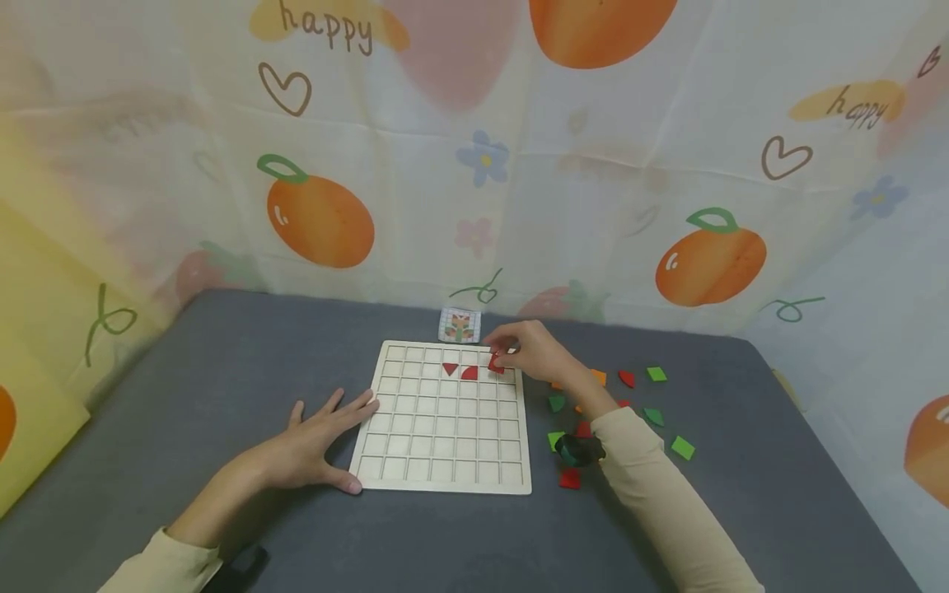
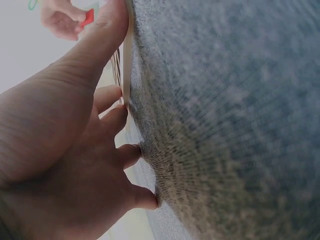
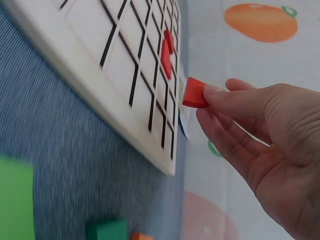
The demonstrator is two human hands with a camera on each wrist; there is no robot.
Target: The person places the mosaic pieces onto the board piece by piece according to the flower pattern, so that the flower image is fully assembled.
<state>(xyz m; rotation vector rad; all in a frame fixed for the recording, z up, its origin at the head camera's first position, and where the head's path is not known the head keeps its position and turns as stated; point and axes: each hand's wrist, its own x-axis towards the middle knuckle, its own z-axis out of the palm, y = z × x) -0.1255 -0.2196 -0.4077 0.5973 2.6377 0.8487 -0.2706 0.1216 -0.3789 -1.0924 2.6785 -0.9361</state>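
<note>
The fingertips [image 3: 212, 92] of the right hand [image 1: 530, 352] are pinching a small red piece [image 3: 194, 93], thumb below and forefinger above, holding it just over the far right part of the wooden grid board [image 1: 445, 461]. In the right wrist view the piece is hanging clear of the board, not yet touching a cell. Two red pieces [image 1: 460, 371] are already sitting side by side in cells of the second row, and the held piece is hovering just to their right.

The left hand [image 1: 315, 445] is lying flat with its fingers spread and straight, pressing against the board's near left edge and the grey table [image 1: 222, 371], steadying it.

A small pattern card [image 1: 460, 324] is lying just beyond the far edge of the board. Loose green, red and orange pieces [image 1: 656, 412] are lying scattered on the table to the right of the board.

Judging by this, the placing step is in hand: the third red piece is being brought to its cell. The next move seems to call for turning the piece to match the card, lowering it squarely into the cell, and then letting go.
</note>
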